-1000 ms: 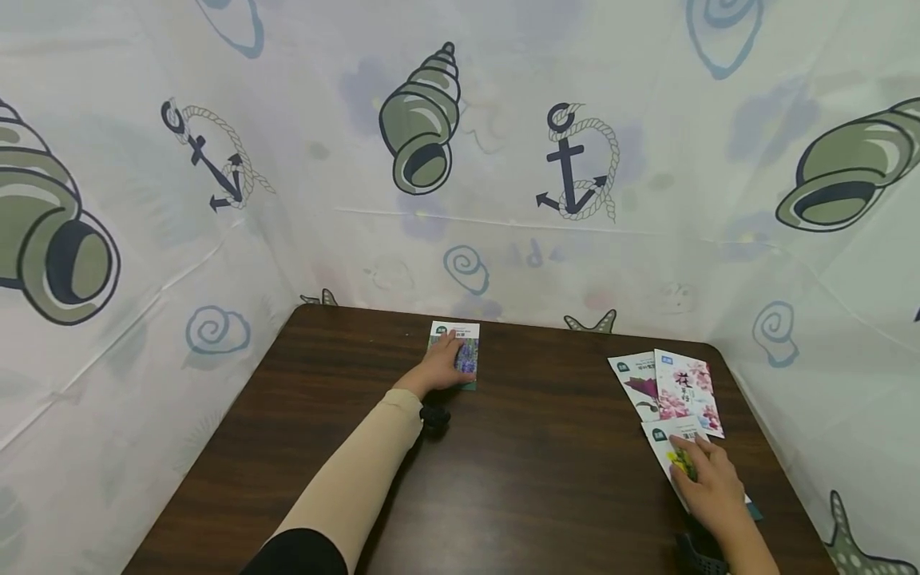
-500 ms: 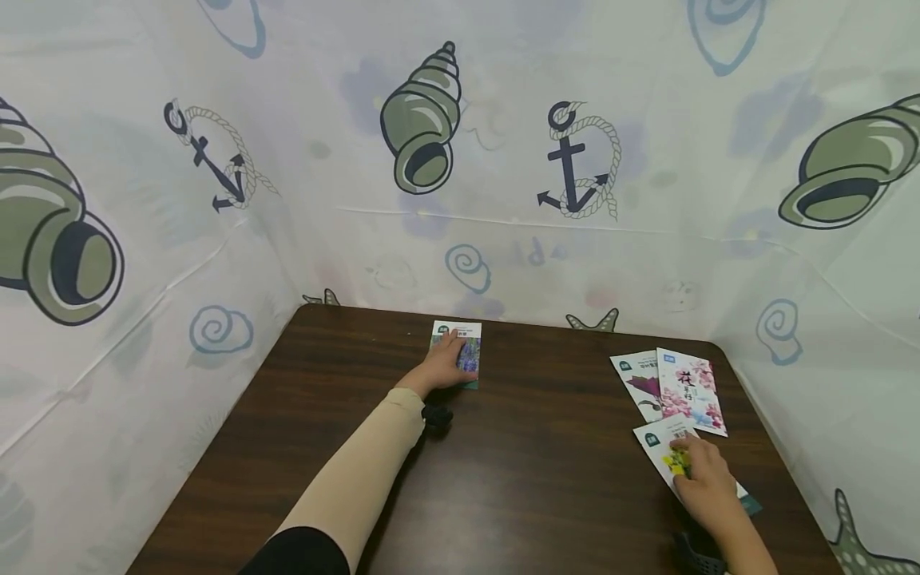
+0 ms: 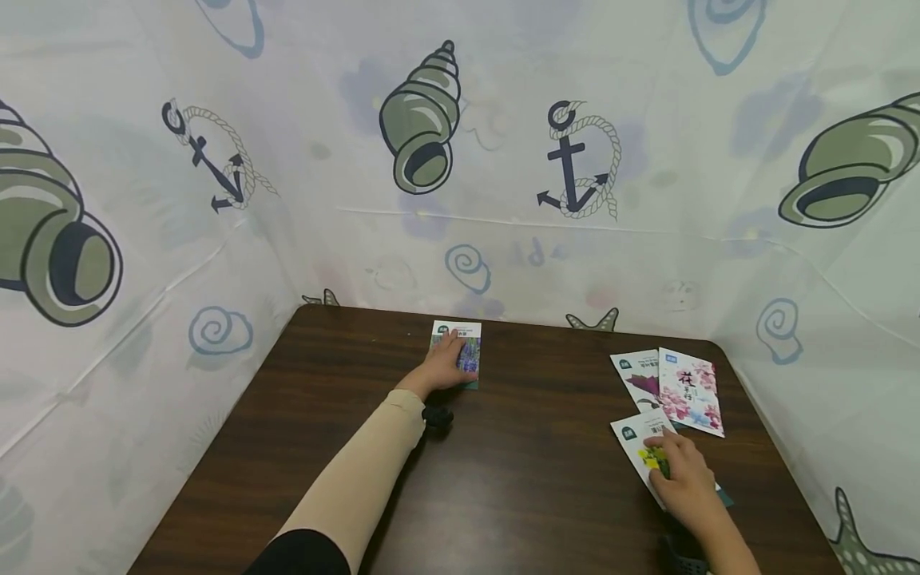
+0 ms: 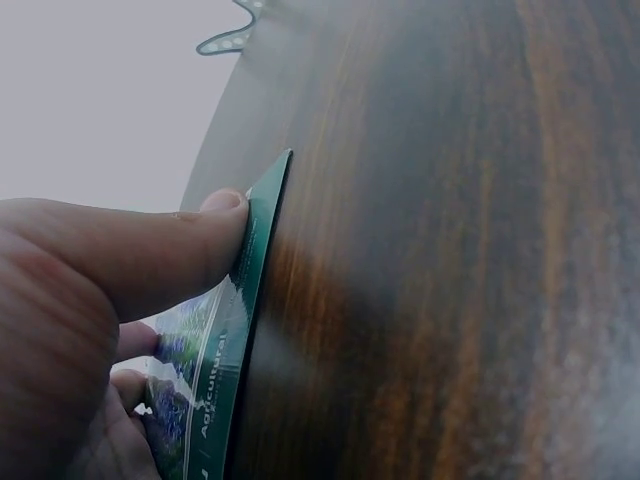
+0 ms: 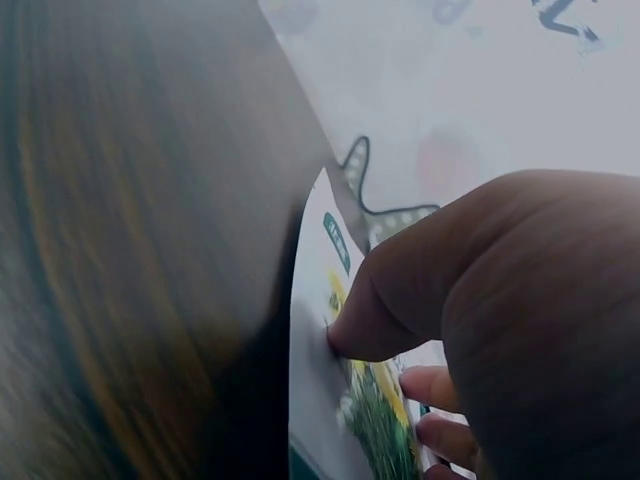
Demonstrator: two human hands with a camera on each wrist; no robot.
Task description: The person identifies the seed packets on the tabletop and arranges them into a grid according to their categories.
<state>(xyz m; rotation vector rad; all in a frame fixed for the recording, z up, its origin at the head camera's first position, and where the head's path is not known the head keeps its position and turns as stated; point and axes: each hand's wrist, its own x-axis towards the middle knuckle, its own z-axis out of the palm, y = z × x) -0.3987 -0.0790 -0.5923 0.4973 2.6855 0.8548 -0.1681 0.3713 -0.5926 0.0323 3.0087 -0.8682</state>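
Observation:
My left hand (image 3: 440,366) rests on a seed packet (image 3: 470,351) with purple flowers, flat near the table's back edge. In the left wrist view its thumb (image 4: 185,255) lies at the packet's green lower strip (image 4: 255,260), fingers spread over the picture. On the right, my right hand (image 3: 686,475) presses from above on a white packet (image 3: 638,438) with yellow flowers, hiding much of it. The right wrist view has the thumb (image 5: 370,320) on this packet's face and the other fingertips (image 5: 435,388) near its far side, with dark shadow along the near edge.
Behind the right hand lie a pink-blossom packet (image 3: 690,391) and, partly under it, a packet with a dark purple flower (image 3: 640,383). The dark wooden table (image 3: 532,455) is bordered at the back and sides by a printed cloth (image 3: 517,271).
My right hand has slid the yellow-flower packet to the left and slightly away from me, out from in front of the pink one. The left hand and its packet have stayed put.

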